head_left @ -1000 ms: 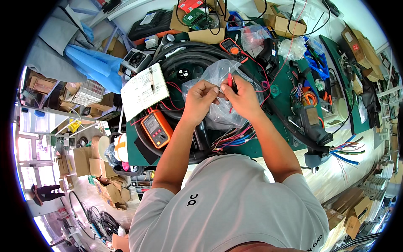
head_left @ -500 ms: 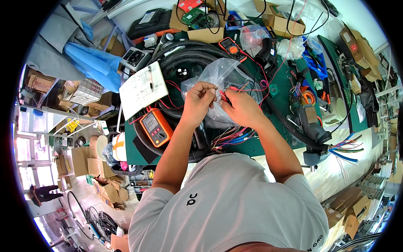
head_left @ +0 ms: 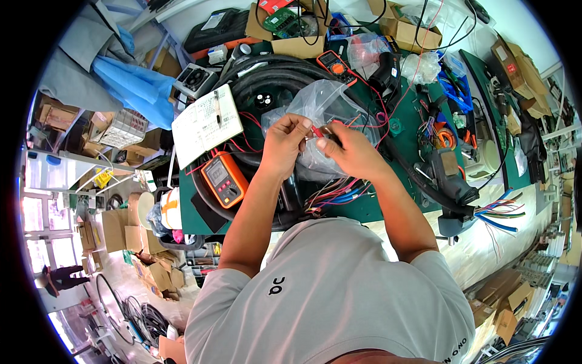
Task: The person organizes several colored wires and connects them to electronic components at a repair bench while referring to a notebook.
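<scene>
Over a clear plastic bag (head_left: 330, 100), my two hands meet at the fingertips. My left hand (head_left: 284, 145) is closed in a pinch; what lies in its fingers is too small to make out. My right hand (head_left: 351, 153) is closed too, its thumb reaching toward the left fingertips. A small red piece (head_left: 316, 131) shows between the hands, its kind unclear, with more red at the right fingers. Beneath my forearms lies a bundle of coloured wires (head_left: 339, 197). An orange clamp-shaped or handheld meter (head_left: 223, 180) with red leads rests left of my left forearm.
An open notebook (head_left: 207, 124) with a pen lies left of a thick coiled black cable (head_left: 273, 67). Farther back are a second orange multimeter (head_left: 336, 65) and cardboard boxes (head_left: 297, 47). A stripped cable end (head_left: 497, 215) overhangs the right side, beside a vise (head_left: 445, 173).
The red piece has shifted slightly up and left, closer to my left fingertips. My right hand has turned a little, and its thumb now shows more clearly.
</scene>
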Tool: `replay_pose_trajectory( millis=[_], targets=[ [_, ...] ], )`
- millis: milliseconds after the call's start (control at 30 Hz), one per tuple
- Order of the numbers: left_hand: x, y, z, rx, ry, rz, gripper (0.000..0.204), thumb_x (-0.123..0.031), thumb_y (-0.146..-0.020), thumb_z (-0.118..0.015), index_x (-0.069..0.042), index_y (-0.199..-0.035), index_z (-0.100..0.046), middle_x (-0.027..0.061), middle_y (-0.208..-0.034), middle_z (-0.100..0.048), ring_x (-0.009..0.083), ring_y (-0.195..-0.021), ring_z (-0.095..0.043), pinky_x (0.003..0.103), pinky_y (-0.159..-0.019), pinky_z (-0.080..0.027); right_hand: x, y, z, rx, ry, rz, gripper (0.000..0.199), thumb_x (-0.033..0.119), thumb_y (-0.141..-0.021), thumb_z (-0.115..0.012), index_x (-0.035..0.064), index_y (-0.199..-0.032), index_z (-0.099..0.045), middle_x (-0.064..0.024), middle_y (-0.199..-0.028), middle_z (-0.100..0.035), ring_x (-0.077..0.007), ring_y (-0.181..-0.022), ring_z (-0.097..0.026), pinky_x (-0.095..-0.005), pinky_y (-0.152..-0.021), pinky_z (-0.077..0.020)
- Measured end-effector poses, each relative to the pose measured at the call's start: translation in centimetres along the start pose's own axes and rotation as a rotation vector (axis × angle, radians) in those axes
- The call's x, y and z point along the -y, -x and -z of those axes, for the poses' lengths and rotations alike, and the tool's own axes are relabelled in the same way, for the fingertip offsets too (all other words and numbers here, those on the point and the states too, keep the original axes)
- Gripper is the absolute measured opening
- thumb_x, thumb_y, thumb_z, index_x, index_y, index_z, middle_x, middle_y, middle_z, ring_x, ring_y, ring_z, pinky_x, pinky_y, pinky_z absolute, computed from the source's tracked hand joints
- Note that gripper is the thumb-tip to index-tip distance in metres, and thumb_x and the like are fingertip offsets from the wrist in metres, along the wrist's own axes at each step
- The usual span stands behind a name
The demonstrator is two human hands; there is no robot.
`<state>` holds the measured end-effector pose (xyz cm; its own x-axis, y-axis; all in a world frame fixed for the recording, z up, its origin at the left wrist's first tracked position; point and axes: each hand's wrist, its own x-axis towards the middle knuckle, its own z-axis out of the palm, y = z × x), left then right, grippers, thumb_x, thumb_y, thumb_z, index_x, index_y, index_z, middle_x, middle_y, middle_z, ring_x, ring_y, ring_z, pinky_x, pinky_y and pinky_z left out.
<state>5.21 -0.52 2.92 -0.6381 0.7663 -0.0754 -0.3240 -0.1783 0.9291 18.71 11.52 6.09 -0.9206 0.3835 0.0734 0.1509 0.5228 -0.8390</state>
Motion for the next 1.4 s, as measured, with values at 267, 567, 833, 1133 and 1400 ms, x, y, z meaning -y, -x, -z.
replay_pose_trajectory(
  millis=[267,567,833,1133,1400],
  targets=[
    [0.1,-0.7,0.1,-0.098,0.082,-0.068,0.019,-0.024,-0.092,-0.065,-0.006,-0.093,-0.058,0.0036,-0.072,-0.062,0.0062,-0.054,-0.046,0.02,-0.049,-0.036,-1.5,1.2,0.8,-0.152,-0.217,-0.111,0.049,0.039,-0.1,-0.038,-0.0045,-0.103,-0.061,-0.0203,-0.084,-0.065,-0.0357,-0.08,-0.064,-0.0416,-0.073,-0.0481],
    [0.0,-1.0,-0.3,-0.222,0.219,-0.101,0.02,-0.025,-0.092,-0.065,-0.007,-0.092,-0.055,0.0039,-0.071,-0.062,0.0074,-0.049,-0.046,0.021,-0.046,-0.035,0.7,3.4,-2.3,-0.652,0.311,0.264,0.019,0.006,-0.086,-0.057,0.0006,-0.103,-0.064,-0.0154,-0.084,-0.057,-0.0312,-0.066,-0.06,-0.0387,-0.056,-0.0488],
    [0.2,-0.7,-1.1,-0.206,0.238,-0.08,0.021,-0.025,-0.093,-0.065,-0.008,-0.092,-0.054,0.003,-0.07,-0.061,0.0072,-0.049,-0.048,0.02,-0.045,-0.036,0.0,0.8,-5.5,-0.296,-1.024,-0.255,0.03,0.018,-0.094,-0.058,-0.0012,-0.118,-0.06,-0.0038,-0.083,-0.061,-0.0106,-0.067,-0.057,-0.0277,-0.059,-0.048],
    [0.4,-0.6,-0.8,-0.225,0.237,-0.132,0.021,-0.025,-0.093,-0.064,-0.006,-0.093,-0.054,0.0031,-0.072,-0.062,0.0079,-0.054,-0.052,0.02,-0.048,-0.039,0.3,0.1,-5.6,-0.31,-1.219,-0.319,0.025,0.014,-0.094,-0.06,0.0041,-0.117,-0.065,-0.0019,-0.084,-0.061,-0.0095,-0.068,-0.055,-0.0245,-0.058,-0.0455],
    [0.3,0.3,-2.0,-0.258,-0.053,-0.218,0.017,-0.018,-0.095,-0.062,-0.002,-0.092,-0.056,0.0059,-0.078,-0.065,0.0109,-0.069,-0.062,0.024,-0.063,-0.051,0.7,0.3,-5.3,-0.461,-0.662,-0.103,0.023,0.007,-0.089,-0.062,0.0034,-0.111,-0.069,-0.0049,-0.088,-0.061,-0.0119,-0.072,-0.057,-0.0257,-0.06,-0.0465]
  ],
)
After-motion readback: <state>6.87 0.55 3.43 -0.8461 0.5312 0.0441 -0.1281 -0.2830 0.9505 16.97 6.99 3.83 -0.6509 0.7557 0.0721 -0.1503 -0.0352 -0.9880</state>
